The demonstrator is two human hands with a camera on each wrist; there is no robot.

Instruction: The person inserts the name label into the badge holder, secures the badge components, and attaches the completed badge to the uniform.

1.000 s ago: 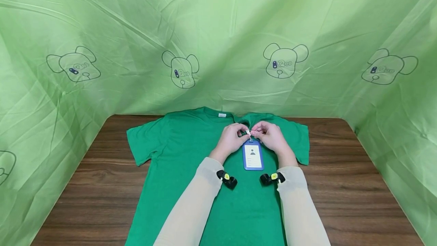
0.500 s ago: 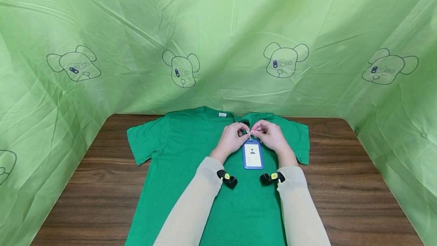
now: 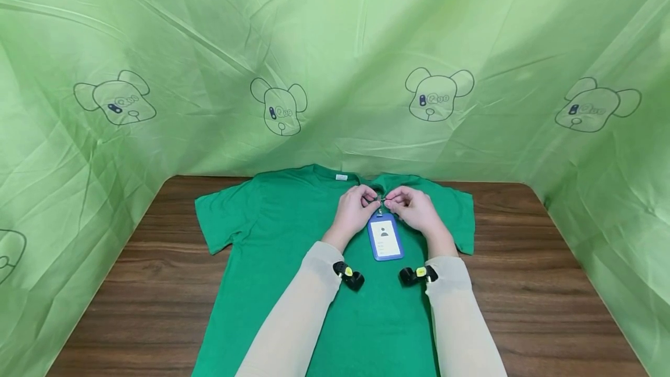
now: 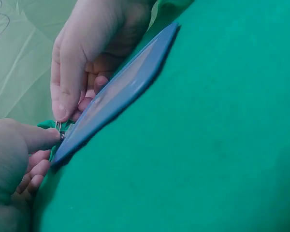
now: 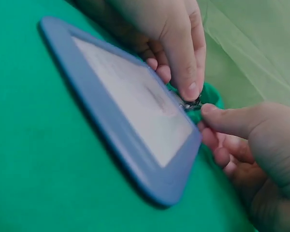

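Note:
A blue badge holder (image 3: 384, 238) with a white card lies tilted on a green T-shirt (image 3: 282, 249), just below its collar. At its top is a small metal clip (image 4: 61, 130), mostly covered by fingers. My left hand (image 3: 352, 214) pinches this clip between thumb and fingers. From the other side my right hand (image 3: 413, 207) also pinches at the clip, thumb tip right at its metal end, with the other fingers curled beneath. A fold of the shirt collar (image 5: 213, 95) bunches up behind the fingertips in the right wrist view. The fingertips of both hands nearly meet.
The T-shirt is spread flat over a dark wooden table (image 3: 136, 284), collar toward the back. Light green cloth walls (image 3: 356, 74) with printed bear heads enclose the table at the back and sides. A white label (image 3: 341, 177) shows inside the collar.
The top of the badge has swung slightly left, so it now tilts. My left hand has shifted up a little, and the pale strap piece earlier visible between my fingers is now covered.

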